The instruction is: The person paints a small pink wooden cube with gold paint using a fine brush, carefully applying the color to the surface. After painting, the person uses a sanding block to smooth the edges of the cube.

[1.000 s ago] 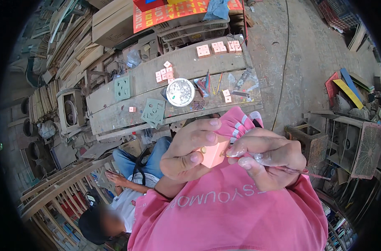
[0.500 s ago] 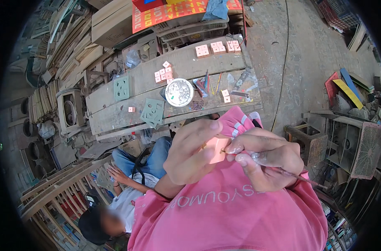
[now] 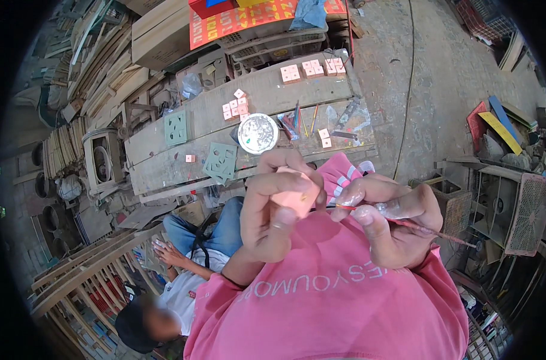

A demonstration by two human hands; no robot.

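My left hand (image 3: 262, 210) grips a pink block (image 3: 296, 193) between thumb and fingers, with a small gold-coloured mark on the face turned to the right. In my right hand (image 3: 399, 223) is a thin red paintbrush (image 3: 446, 235), pinched near its tip. The brush tip points at the block but stands apart from it. Whitish smears cover some right fingertips. Beyond my hands, on the wooden table (image 3: 159, 171), lie a round tray (image 3: 258, 133) smeared with white and silver, a cluster of pink blocks (image 3: 234, 110) and a lone small block (image 3: 190, 158).
Green cut-out plates (image 3: 219, 162) lie on the table's near left. Slim brushes or pencils (image 3: 314, 120) and a pair of blocks (image 3: 325, 138) sit right of the tray. More blocks (image 3: 291, 73) line the far edge. A seated person (image 3: 207, 258) is at my left, beside a wooden rail.
The brush tip has drawn away from the block, and my right hand has shifted slightly right. My left hand has turned the block and moved it a little left and up.
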